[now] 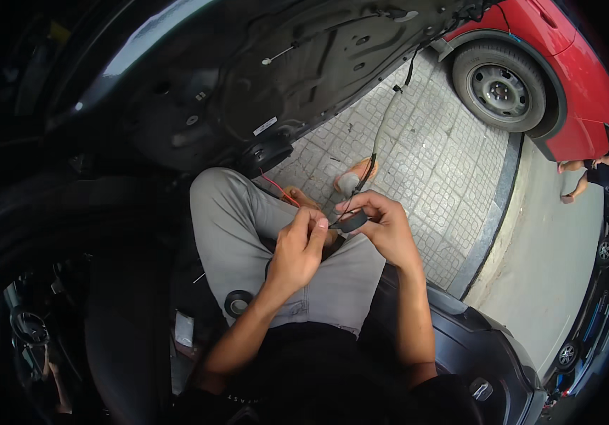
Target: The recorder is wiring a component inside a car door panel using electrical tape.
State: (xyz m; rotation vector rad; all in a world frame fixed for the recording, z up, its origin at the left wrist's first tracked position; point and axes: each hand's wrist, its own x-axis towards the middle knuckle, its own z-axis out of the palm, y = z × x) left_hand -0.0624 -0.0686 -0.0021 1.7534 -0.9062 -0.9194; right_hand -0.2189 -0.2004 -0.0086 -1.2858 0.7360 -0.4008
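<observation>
Over my lap, my left hand [297,248] is closed, thumb pressed on the forefinger, pinching thin wires. A red wire [276,185] runs from the dark car panel to it. My right hand [389,230] grips a roll of black tape [353,222] between thumb and fingers, right beside the left fingertips. A black wrapped cable [367,173] comes down from the upper right to the same spot between both hands. The exact join of wires and tape is hidden by my fingers. Another roll of black tape [238,303] rests by my left thigh.
Above my knees spans the dark inner car panel [226,106] with a round speaker [269,152]. Beyond lie paving tiles [418,170] and a kerb [485,234]. A red car [573,78] stands at upper right; a person [595,173] is at far right. A small white packet [184,329] lies lower left.
</observation>
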